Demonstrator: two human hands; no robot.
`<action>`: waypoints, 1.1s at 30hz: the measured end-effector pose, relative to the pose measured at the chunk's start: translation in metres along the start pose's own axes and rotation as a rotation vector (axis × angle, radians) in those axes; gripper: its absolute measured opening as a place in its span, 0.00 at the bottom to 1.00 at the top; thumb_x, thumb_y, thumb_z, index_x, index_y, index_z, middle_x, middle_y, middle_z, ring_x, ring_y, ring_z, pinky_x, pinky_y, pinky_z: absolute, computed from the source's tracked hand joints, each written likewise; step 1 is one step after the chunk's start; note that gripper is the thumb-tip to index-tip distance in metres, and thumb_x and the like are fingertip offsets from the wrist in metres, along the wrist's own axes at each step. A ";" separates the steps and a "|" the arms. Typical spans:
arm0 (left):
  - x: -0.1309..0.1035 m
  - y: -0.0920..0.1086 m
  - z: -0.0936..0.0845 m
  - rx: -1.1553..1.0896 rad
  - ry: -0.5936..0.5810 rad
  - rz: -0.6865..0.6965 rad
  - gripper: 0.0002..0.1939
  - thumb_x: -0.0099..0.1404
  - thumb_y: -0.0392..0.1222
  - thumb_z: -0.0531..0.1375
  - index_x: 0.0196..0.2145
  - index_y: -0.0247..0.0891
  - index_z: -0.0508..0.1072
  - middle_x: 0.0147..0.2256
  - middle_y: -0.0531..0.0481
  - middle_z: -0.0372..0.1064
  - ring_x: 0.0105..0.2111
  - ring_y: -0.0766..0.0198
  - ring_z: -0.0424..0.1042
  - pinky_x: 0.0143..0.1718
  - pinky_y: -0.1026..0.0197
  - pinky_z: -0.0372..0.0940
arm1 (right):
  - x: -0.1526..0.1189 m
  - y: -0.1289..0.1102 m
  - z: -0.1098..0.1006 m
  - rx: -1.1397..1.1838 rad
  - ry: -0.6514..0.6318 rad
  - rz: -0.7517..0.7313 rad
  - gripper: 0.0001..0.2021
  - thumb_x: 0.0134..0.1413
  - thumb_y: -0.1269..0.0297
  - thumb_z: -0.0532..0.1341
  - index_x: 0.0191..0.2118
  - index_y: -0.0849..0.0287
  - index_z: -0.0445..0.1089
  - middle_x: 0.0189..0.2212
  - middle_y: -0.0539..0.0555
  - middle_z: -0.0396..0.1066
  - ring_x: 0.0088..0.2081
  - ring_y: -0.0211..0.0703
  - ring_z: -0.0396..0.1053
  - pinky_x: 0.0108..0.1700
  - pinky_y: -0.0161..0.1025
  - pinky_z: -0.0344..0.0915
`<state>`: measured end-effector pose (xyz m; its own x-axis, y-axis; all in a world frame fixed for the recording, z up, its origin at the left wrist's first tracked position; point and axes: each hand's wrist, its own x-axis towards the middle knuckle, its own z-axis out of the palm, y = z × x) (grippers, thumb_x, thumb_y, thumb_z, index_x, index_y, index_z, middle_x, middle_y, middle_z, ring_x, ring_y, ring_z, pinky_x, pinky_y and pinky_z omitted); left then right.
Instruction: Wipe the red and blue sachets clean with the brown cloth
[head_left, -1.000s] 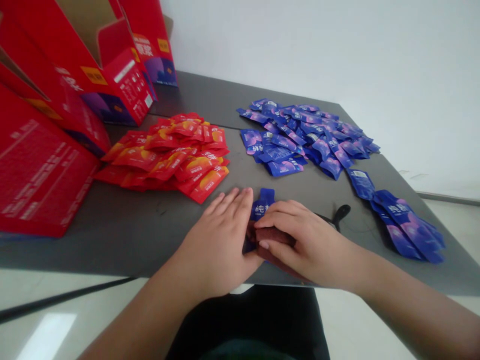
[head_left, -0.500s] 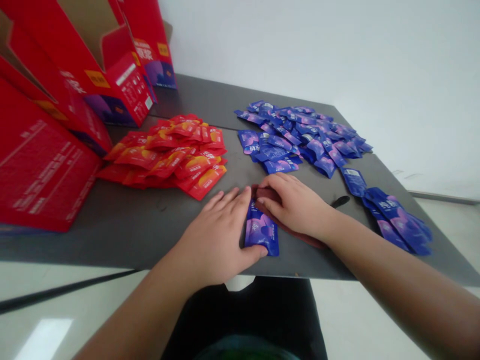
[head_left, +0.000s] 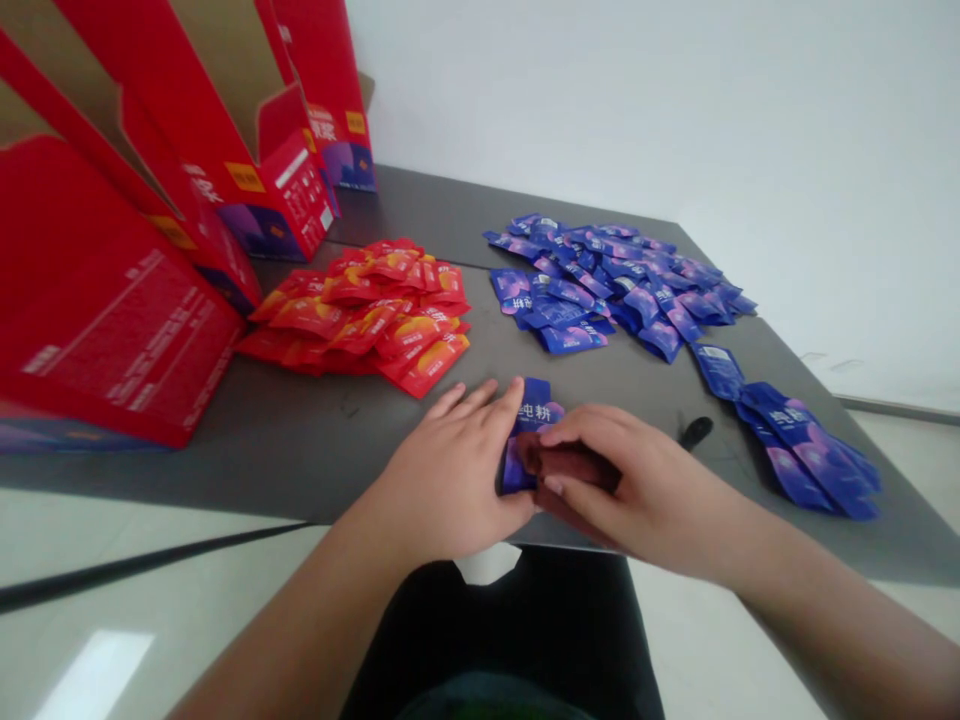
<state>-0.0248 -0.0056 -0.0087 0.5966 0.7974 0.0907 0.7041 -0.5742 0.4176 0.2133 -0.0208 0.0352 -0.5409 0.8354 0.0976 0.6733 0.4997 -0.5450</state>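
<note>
A blue-purple sachet (head_left: 535,408) lies flat on the grey table near its front edge. My left hand (head_left: 454,475) rests along the sachet's left side, fingers stretched out and thumb at its lower end. Bunched in my right hand (head_left: 660,485) is a brown cloth (head_left: 574,468), pressed onto the lower part of the sachet and covering some of it. Just right of my right hand lies a stack of blue sachets (head_left: 806,440). A small black object (head_left: 696,432) sits between them; its kind I cannot make out.
Red sachets (head_left: 367,310) are heaped at left centre, beside several tall open red cartons (head_left: 112,300). A larger heap of blue sachets (head_left: 622,275) lies toward the back right. The table's front edge (head_left: 352,521) runs close below my hands; a white wall (head_left: 600,100) stands behind.
My right hand has moved the cloth from the sachet's upper end down to its lower part, uncovering the printed top. My left hand stays beside the sachet. The view has shifted slightly.
</note>
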 end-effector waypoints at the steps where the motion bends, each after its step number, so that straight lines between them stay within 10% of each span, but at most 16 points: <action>1: 0.000 0.000 0.000 -0.001 0.000 0.005 0.50 0.67 0.54 0.65 0.77 0.31 0.51 0.75 0.34 0.56 0.76 0.46 0.54 0.77 0.42 0.44 | -0.003 -0.004 0.003 0.015 -0.032 -0.024 0.14 0.64 0.68 0.67 0.54 0.50 0.72 0.49 0.52 0.78 0.50 0.47 0.75 0.54 0.45 0.71; 19: 0.003 0.000 -0.002 0.004 -0.014 0.001 0.53 0.67 0.62 0.67 0.76 0.29 0.52 0.76 0.31 0.51 0.75 0.43 0.57 0.76 0.41 0.45 | 0.062 0.052 0.009 -0.232 0.142 0.084 0.03 0.68 0.65 0.63 0.44 0.56 0.73 0.41 0.56 0.78 0.43 0.52 0.74 0.45 0.48 0.67; 25: 0.002 0.000 -0.002 -0.007 -0.014 -0.001 0.56 0.67 0.63 0.67 0.77 0.27 0.49 0.76 0.31 0.50 0.75 0.44 0.55 0.77 0.41 0.44 | 0.035 0.020 -0.009 -0.069 0.206 0.112 0.07 0.69 0.63 0.64 0.49 0.52 0.75 0.46 0.53 0.80 0.45 0.51 0.77 0.48 0.48 0.70; 33: 0.001 -0.002 -0.002 -0.040 -0.029 0.016 0.53 0.68 0.59 0.68 0.77 0.28 0.50 0.75 0.33 0.54 0.76 0.47 0.54 0.77 0.42 0.44 | 0.002 -0.008 0.008 0.013 -0.084 -0.064 0.10 0.69 0.68 0.63 0.53 0.50 0.72 0.51 0.53 0.78 0.52 0.47 0.74 0.56 0.46 0.70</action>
<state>-0.0265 -0.0030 -0.0078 0.6193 0.7819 0.0717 0.6784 -0.5789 0.4524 0.2032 -0.0251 0.0331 -0.6234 0.7794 0.0627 0.6299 0.5481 -0.5503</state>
